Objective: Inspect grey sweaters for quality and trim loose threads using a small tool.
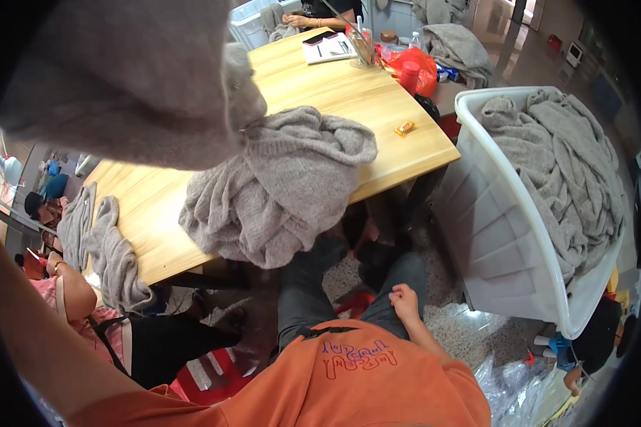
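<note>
One grey knit piece [121,78] hangs large and close to the camera at the upper left, partly in front of a heap of grey knitwear [285,188] lying over the near edge of a wooden table [320,78]. The person's left forearm [35,334] runs upward at the left, but the left hand is out of sight, so its grip cannot be told. The right hand [406,304] is near the right thigh, its fingers loosely curled; whether they pinch anything cannot be told
</note>
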